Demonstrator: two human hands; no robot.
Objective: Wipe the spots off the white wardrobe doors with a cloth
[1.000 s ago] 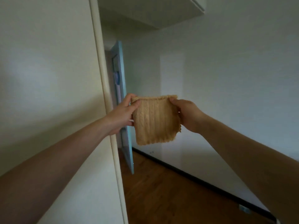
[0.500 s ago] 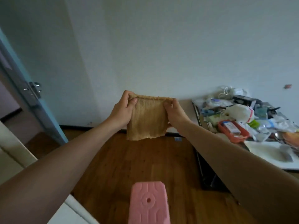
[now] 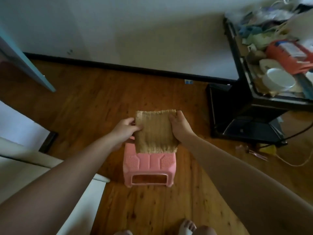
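A tan ribbed cloth (image 3: 155, 131) hangs spread between both hands, low over the floor. My left hand (image 3: 126, 128) pinches its left edge with thumb and fingers. My right hand (image 3: 180, 126) grips its right edge. The cloth's lower edge overlaps the far side of a pink plastic stool (image 3: 149, 167). A white wardrobe door (image 3: 23, 170) shows only as a slanted panel at the lower left, partly behind my left forearm.
The wooden floor (image 3: 105, 106) runs to a white wall with a dark skirting board. A blue door (image 3: 25, 65) stands at the far left. A black table (image 3: 259, 92) crowded with clutter fills the right, with cables on the floor beside it. My feet (image 3: 186, 228) show at the bottom.
The view has swung from the wardrobe and wall down to the floor. Both hands have come down with the cloth, still stretched between them, and it now hangs over the pink stool.
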